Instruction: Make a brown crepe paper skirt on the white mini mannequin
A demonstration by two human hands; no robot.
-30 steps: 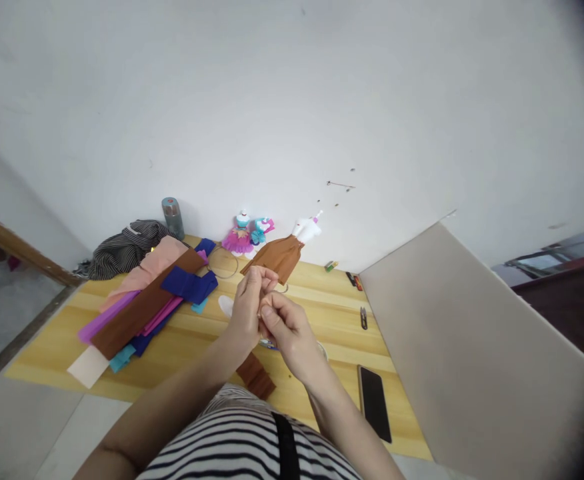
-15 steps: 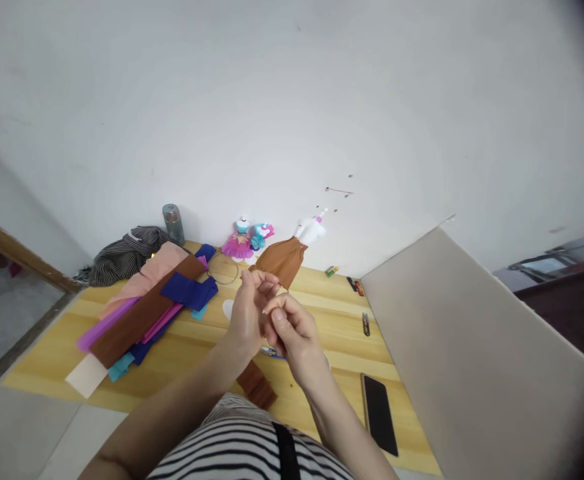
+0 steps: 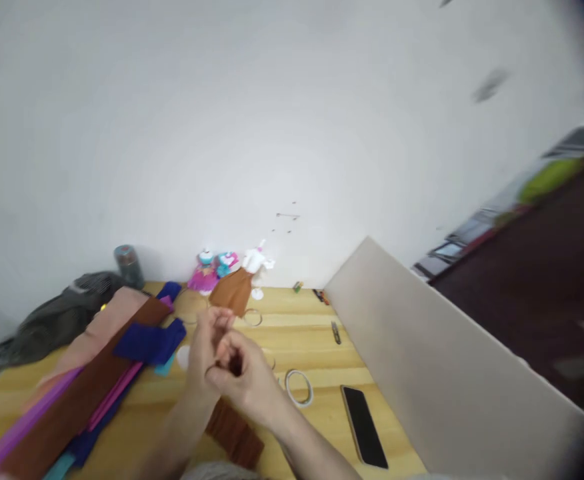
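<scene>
The picture is smeared by motion. My left hand and my right hand are raised together above the wooden table, fingers curled and pinched against each other. What they pinch is too small and blurred to name. A brown pleated paper piece lies on the table just below my wrists. Behind my hands a small white mannequin wearing a brown paper skirt leans near the wall.
Folded crepe paper sheets in brown, blue, pink and purple lie at the left. A roll of tape, a black phone, small snips, a bottle, a striped cloth, a pink doll dress and a beige board are around.
The view has swung up and to the right, so everything sits lower and further left. My hands stay pinched together and have dropped lower in the picture.
</scene>
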